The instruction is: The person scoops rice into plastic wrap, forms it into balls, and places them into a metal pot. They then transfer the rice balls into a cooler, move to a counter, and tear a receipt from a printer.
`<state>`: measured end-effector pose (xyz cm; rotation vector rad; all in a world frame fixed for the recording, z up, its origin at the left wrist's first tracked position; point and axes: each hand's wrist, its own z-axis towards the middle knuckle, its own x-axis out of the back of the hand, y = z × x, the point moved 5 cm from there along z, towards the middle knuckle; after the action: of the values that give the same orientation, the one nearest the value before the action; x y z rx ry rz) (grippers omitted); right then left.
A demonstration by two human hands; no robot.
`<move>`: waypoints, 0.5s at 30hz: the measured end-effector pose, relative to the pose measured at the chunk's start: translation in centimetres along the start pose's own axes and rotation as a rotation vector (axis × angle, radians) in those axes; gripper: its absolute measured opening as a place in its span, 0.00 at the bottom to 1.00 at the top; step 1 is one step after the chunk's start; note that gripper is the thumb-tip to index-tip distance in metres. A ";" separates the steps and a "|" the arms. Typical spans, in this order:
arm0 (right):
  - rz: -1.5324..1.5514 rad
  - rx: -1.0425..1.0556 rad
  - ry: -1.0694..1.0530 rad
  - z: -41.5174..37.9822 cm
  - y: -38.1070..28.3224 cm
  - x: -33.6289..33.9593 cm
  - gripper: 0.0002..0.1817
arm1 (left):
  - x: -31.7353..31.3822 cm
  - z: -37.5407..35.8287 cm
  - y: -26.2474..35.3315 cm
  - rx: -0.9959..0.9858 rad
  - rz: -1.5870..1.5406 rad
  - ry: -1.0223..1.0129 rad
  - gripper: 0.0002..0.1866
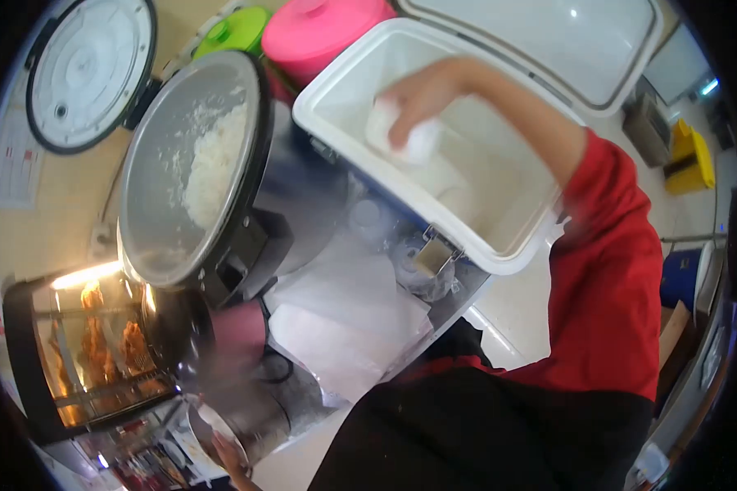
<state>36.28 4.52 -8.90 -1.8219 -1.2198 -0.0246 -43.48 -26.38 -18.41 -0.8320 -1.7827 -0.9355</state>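
My right hand (430, 94) reaches into the open white cooler box (323, 98), its fingers closed round a white packet (418, 143). Motion blurs the hand and packet. At the lower left, my left hand (229, 457) grips the rim of a metal pot (258, 425); something white shows at the pot's mouth. Between the hands, white paper sheets (344, 319) lie stacked on the metal counter (303, 393). Beside the cooler stands an open rice cooker (147, 188) with white rice (217, 168) inside.
A lit glass warmer (98, 352) holding fried food stands at the left. Pink (323, 37) and green (233, 33) lidded containers are behind the cooker. A clear bag (422, 270) lies by the cooler's latch. The cooler's raised lid (565, 41) fills the upper right.
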 end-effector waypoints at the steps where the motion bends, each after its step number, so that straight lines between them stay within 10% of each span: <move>1: 0.013 0.114 0.163 -2.4 -1.3 1.4 0.26 | 1.0 1.2 -2.1 -0.046 0.125 0.114 0.29; 8: 0.584 0.600 0.729 -15.3 -8.8 -2.4 0.40 | 9.0 -4.4 10.4 -0.200 -0.342 0.404 0.26; 11: 0.697 0.732 0.660 -12.6 -13.8 -8.4 0.51 | 11.5 -6.9 10.8 -0.268 -0.272 0.475 0.26; 15: 0.737 0.660 0.417 -3.7 -23.0 -21.7 0.42 | 12.0 -10.0 7.5 -0.369 -0.188 0.485 0.24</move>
<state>9.80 -11.60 -1.56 -1.4629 -0.1725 0.3542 -37.14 -29.81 -2.60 -0.5946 -1.2976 -1.4806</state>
